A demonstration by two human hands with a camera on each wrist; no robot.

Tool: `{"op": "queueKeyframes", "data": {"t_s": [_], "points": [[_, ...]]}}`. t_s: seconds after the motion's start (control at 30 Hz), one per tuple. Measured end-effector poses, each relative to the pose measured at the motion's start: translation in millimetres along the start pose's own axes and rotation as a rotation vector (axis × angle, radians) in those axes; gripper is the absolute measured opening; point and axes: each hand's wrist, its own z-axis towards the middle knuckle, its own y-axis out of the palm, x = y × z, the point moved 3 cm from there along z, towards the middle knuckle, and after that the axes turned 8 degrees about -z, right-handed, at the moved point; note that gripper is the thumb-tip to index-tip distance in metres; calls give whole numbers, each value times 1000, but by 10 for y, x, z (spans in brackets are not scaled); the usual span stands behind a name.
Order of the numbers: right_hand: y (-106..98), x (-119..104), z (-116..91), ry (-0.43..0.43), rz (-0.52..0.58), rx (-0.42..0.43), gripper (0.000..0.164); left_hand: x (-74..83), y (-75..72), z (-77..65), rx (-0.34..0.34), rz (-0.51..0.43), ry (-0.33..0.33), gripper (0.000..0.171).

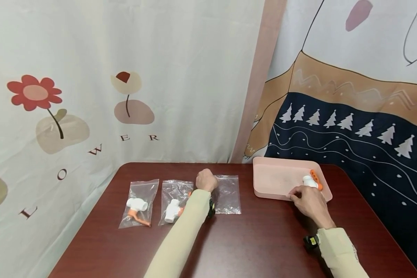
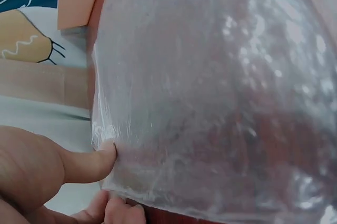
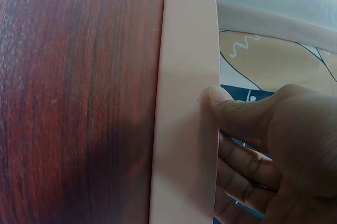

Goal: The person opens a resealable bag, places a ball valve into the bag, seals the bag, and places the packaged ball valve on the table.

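My left hand [image 1: 206,180] is at the upper left corner of a flat, clear zip bag [image 1: 229,195] near the table's far edge. In the left wrist view, its thumb lies on the plastic bag [image 2: 189,92] with fingertips behind it, pinching the corner. My right hand [image 1: 308,201] grips the near rim of a pink tray [image 1: 272,173]. The right wrist view has the thumb outside the tray wall [image 3: 187,76] and the fingers on the inner side. Inside the tray, a white ball valve with an orange lever [image 1: 315,178] lies at the right end, partly hidden by the hand.
Two more clear bags lie to the left on the dark red table [image 1: 243,243]. A white and orange valve [image 1: 137,204] is in the leftmost one; another valve [image 1: 173,210] is in the second, partly behind my left sleeve. A printed curtain [image 1: 194,96] hangs behind the table.
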Motion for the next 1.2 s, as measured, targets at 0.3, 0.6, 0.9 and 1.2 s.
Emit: {"op": "queueKeyframes", "data": {"t_s": [0.3,0.6,0.9,1.2], "points": [[6,9,2,4,5,-3,6,-46,8,-3,44,-63,19,27],[12,12,-35,-7,3,-3,5,-104,-8,-81,143,-139,84,18],[9,37,-26,0,1,3,6,-145,-66,-117,92,-309,151,10],[6,16,-19,-4,-5,4,6,-148,-213,-179,60,-460,189,6]]}}
